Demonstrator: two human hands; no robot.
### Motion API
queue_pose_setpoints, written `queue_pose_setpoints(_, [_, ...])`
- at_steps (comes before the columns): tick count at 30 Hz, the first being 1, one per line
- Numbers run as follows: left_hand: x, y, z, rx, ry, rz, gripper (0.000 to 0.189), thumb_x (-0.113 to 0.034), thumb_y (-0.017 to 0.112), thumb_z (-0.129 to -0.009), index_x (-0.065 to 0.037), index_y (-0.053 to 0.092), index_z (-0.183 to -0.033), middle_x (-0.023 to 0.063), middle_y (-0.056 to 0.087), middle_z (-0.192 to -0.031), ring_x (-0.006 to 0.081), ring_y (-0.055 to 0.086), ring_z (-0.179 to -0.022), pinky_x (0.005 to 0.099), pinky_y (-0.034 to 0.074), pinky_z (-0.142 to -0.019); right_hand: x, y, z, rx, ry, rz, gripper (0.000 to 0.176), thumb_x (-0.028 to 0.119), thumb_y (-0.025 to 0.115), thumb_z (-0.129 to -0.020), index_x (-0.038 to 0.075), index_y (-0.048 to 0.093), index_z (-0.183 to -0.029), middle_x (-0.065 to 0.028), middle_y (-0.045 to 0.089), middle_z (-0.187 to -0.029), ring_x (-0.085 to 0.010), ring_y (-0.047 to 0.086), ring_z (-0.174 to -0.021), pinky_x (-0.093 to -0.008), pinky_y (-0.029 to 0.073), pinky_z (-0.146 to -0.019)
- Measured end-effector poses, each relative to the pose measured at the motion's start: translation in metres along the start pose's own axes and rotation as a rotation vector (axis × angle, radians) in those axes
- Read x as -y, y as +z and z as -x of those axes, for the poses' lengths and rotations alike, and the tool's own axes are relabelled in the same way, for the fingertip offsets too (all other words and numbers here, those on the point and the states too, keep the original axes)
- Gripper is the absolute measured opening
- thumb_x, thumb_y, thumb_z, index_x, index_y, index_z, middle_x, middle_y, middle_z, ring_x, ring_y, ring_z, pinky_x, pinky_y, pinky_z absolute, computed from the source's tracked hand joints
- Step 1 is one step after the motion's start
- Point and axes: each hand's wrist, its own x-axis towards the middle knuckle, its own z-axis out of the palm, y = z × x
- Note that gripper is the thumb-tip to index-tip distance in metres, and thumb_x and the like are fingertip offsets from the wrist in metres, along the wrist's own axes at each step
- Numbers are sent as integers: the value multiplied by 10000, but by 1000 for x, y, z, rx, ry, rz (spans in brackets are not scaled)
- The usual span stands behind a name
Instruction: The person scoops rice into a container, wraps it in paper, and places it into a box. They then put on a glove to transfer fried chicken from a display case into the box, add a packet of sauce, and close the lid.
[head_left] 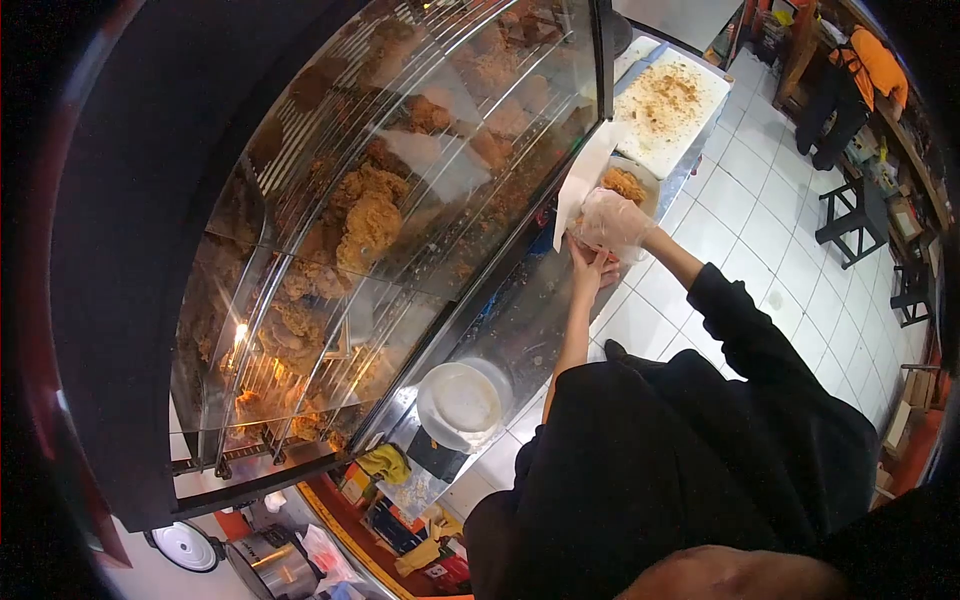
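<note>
1. The fingers of the gloved right hand (612, 222) are curled closed on the white paper bag (583, 183).
2. The bare left hand (592, 268) has its fingers straight and together, tips touching the bag's lower end.
3. The bag leans against the glass display case (400, 200), with a fried chicken piece (625, 185) just beside it.

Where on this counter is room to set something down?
Steel counter is bare between the white tub and the left hand. The white board has crumbs mid-surface, bare edges. Crowded by the right hand, paper bag and chicken.
</note>
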Motion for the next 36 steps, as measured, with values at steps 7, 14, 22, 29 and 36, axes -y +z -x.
queue_pose_setpoints(7, [8, 0, -3, 15, -10, -17, 811, -175, 544, -804, -285, -92, -1296, 135, 522, -983, 215, 599, -724, 305, 522, -509, 30, -23, 4, -114, 265, -65, 362, 370, 468, -735, 29, 585, -766, -184, 553, -819, -323, 532, -774, -394, 418, -707])
queue_pose_setpoints(14, [25, 10, 0, 69, 47, 102, 761, -194, 487, -837, -311, -114, -1290, 166, 363, -1218, 279, 588, -811, 330, 525, -577, 52, -18, 4, -265, 412, 67, 267, 272, 460, -727, 31, 566, -776, -181, 535, -822, -309, 497, -855, -395, 367, -773])
queue_pose_setpoints(22, [19, 13, 4, 13, 31, 96, 841, -237, 581, -779, -312, -78, -1296, 186, 411, -1144, 258, 591, -744, 329, 515, -562, 29, -37, 8, -46, 44, 255, 127, 131, 509, -685, 66, 543, -789, -133, 535, -775, -317, 552, -744, -366, 464, -551])
queue_pose_setpoints(29, [20, 12, 7, 26, 77, 89, 802, -219, 552, -801, -291, -61, -1312, 129, 506, -937, 215, 577, -731, 299, 496, -590, 35, -32, 14, -78, 262, -14, 216, 206, 492, -744, 69, 581, -885, -149, 548, -903, -292, 539, -834, -377, 423, -732])
queue_pose_setpoints(36, [-122, -53, 139, -510, 1044, -442, 290, -198, 397, -859, 45, 531, -942, 160, 559, -864, 237, 579, -720, 303, 488, -631, -76, -45, 106, -753, 819, -1454, 386, 341, 468, -815, 94, 494, -1110, -75, 523, -1091, -225, 508, -969, -340, 421, -768])
